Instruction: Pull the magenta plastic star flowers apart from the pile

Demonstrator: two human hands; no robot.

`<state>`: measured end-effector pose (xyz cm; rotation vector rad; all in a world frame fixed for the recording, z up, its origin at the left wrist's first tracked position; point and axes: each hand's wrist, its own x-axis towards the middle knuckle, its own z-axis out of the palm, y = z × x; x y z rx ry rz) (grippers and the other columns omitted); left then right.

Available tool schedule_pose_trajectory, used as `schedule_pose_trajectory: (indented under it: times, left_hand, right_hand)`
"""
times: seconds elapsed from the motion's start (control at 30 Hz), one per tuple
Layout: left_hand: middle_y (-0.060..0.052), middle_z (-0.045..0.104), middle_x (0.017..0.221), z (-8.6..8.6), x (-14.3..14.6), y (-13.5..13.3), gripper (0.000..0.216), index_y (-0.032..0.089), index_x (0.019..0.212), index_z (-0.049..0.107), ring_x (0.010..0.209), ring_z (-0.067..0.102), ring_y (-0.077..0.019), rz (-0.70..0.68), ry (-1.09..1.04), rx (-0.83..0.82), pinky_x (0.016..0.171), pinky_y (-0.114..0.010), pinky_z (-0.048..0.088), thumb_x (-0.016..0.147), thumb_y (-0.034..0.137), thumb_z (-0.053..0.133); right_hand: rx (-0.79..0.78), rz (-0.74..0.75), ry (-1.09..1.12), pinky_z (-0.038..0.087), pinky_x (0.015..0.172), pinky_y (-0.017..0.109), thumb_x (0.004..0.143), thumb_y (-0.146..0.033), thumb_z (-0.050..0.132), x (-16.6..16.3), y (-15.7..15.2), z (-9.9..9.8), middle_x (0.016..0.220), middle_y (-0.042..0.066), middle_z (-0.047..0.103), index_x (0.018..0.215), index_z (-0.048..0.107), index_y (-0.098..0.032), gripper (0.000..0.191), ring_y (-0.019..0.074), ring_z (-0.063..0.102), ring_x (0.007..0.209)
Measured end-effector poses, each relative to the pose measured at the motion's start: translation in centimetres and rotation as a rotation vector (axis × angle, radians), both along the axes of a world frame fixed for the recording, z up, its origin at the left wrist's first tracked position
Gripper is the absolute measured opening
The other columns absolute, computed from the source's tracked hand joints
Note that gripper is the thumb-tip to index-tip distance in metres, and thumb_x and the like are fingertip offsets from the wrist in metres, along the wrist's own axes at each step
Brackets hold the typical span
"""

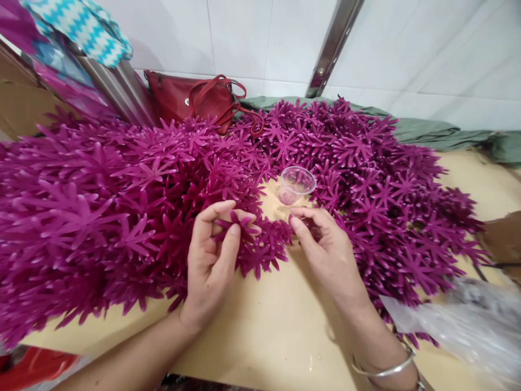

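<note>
My left hand [214, 244] is closed round a purple flower-shaped piece [236, 225] with finger-like petals, the thumb resting against it. To the right, my right hand [321, 239] has thumb and forefinger pinched together. A small purple bit shows at those fingertips, too small to name. A clear plastic cup [298, 184] stands just beyond my right hand, on a bare patch of the tan tabletop [264, 326]. Large heaps of the same purple pieces lie on both sides, the left heap [89, 217] close to my left hand and the right heap [386, 206] beyond my right.
A red handbag [175, 98] leans at the wall behind the heaps. Green cloth [427, 133] runs along the back edge. Clear plastic wrapping [459, 326] lies at the right, and a metal post [118, 87] with a blue-white cloth [85, 27] stands at the back left.
</note>
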<state>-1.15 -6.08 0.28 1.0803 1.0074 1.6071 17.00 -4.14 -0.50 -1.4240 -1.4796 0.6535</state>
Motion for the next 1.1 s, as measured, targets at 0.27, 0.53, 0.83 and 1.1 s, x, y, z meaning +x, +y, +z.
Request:
schedule_pose_trajectory:
  times: [0.27, 0.53, 0.83, 1.1]
  left_hand:
    - [-0.003, 0.064, 0.115, -1.4, -0.2, 0.2, 0.032, 0.029, 0.135, 0.056, 0.101, 0.063, -0.0146, -0.236, 0.237, -0.103, 0.090, -0.025, 0.053, 0.103, 0.031, 0.059]
    - [-0.004, 0.068, 0.125, -1.5, -0.1, 1.1, 0.041, 0.027, 0.135, 0.061, 0.111, 0.064, -0.0169, -0.307, 0.199, -0.142, 0.098, -0.027, 0.051, 0.095, 0.033, 0.071]
    - [0.005, 0.064, 0.073, -1.3, -0.1, 1.5, 0.020, 0.021, 0.092, 0.064, 0.064, 0.057, -0.0073, -0.199, 0.030, -0.266, 0.062, -0.016, 0.047, 0.094, 0.039, 0.072]
    - [0.004, 0.064, 0.075, -1.1, -0.3, 1.7, 0.018, 0.022, 0.102, 0.068, 0.063, 0.055, -0.0086, -0.164, 0.127, -0.283, 0.059, -0.018, 0.045, 0.090, 0.032, 0.075]
  right_hand:
    - [0.024, 0.012, -0.217, 0.047, 0.096, 0.047, 0.093, -0.021, 0.066, 0.1, 0.1, -1.1, 0.104, 0.009, 0.072, 0.094, 0.073, -0.022, 0.007, 0.0290, 0.063, 0.103]
    - [-0.199, 0.214, 0.408, 0.047, 0.077, 0.033, 0.094, -0.039, 0.069, -0.9, -0.6, 0.6, 0.080, -0.001, 0.063, 0.081, 0.071, -0.024, 0.019, 0.0185, 0.059, 0.078]
    - [-0.194, 0.076, 0.705, 0.053, 0.081, 0.030, 0.087, -0.034, 0.075, -0.9, -0.3, 0.4, 0.085, -0.001, 0.073, 0.087, 0.071, -0.026, 0.008, 0.0162, 0.064, 0.079]
    - [0.007, 0.165, 0.009, 0.040, 0.117, 0.046, 0.089, -0.014, 0.057, -0.2, -0.5, 0.2, 0.129, 0.007, 0.072, 0.109, 0.077, -0.026, 0.030, 0.0255, 0.062, 0.127]
